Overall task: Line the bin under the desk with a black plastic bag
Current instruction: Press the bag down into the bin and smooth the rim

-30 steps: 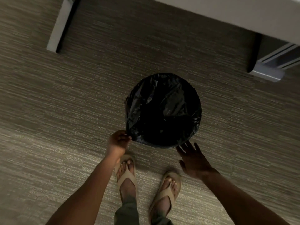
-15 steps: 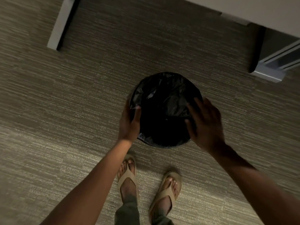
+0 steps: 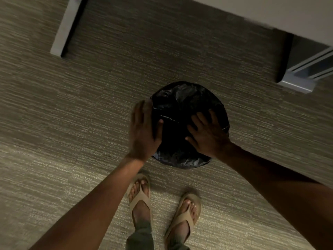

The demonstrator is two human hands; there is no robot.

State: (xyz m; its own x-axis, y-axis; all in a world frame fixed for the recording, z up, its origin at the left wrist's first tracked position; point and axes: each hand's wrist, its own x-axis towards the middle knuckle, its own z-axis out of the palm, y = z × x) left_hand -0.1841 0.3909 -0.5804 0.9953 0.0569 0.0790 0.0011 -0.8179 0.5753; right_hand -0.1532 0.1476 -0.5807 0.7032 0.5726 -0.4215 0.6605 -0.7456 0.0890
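A round bin [image 3: 182, 162] stands on the carpet, seen from above, with a black plastic bag [image 3: 183, 100] in it that is folded over the rim. My left hand [image 3: 144, 130] clasps the left rim, thumb inside and fingers down the outside; it is motion-blurred. Over the right side of the opening lies my right hand [image 3: 207, 134], fingers spread flat on the bag and holding nothing. The bin's own wall is hidden under the plastic.
The pale desk top [image 3: 270, 11] crosses the upper right, beyond the bin. One grey desk leg [image 3: 64, 29] stands at the upper left, another [image 3: 297, 83] at the right. My sandalled feet [image 3: 140, 195] are just behind the bin on striped carpet.
Both hands rose from the bin's near edge to its sides. The left now grips the left rim; the right moved inward over the opening.
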